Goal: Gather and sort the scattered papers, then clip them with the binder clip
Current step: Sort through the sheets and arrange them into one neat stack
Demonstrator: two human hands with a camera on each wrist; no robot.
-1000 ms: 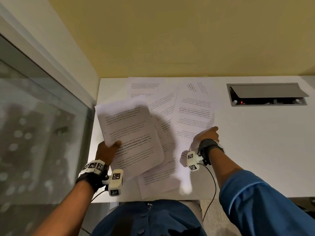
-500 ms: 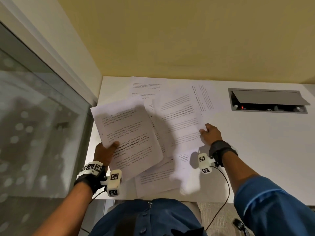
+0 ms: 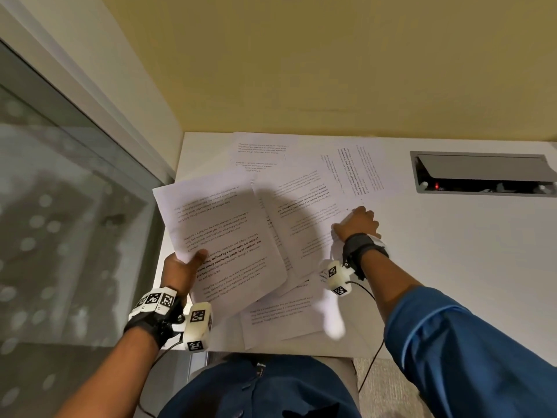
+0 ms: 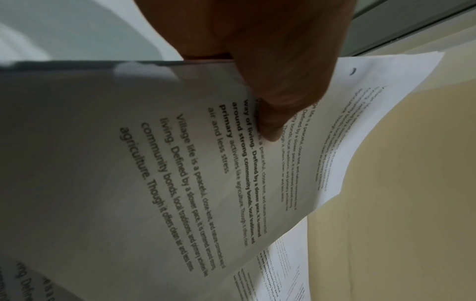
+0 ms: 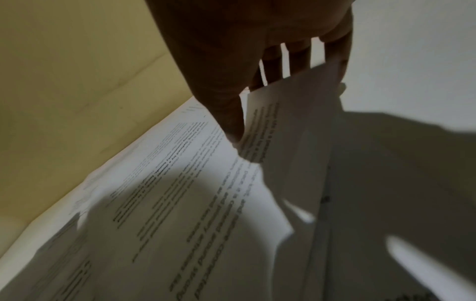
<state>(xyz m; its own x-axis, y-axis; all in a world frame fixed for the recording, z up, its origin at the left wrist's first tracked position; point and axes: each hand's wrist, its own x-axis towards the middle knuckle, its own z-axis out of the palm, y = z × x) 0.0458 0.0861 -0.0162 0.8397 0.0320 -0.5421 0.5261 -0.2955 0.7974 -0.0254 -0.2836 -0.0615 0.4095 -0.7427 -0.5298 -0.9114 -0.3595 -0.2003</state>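
Printed white papers lie scattered and overlapping on the white desk [image 3: 452, 251]. My left hand [image 3: 180, 270] holds a few sheets [image 3: 220, 236] lifted over the desk's left side, with its thumb [image 4: 273, 114] pressed on the top page [image 4: 180, 183]. My right hand [image 3: 357, 226] pinches the right edge of another sheet [image 3: 301, 212] between thumb [image 5: 229, 118] and fingers; that sheet [image 5: 291, 132] lies just right of the held ones. Loose pages remain at the back [image 3: 262, 152], back right [image 3: 358, 170] and front [image 3: 280, 318]. No binder clip is in sight.
A recessed cable box [image 3: 482, 173] with its lid open sits in the desk at the back right. A glass partition [image 3: 60, 236] borders the desk's left side and a yellow wall [image 3: 301, 70] stands behind it. Bare desk surface lies right of the papers.
The sheet in my right hand has swung down and leftward, closer to the sheets in my left hand. The left hand has kept its hold in about the same place.
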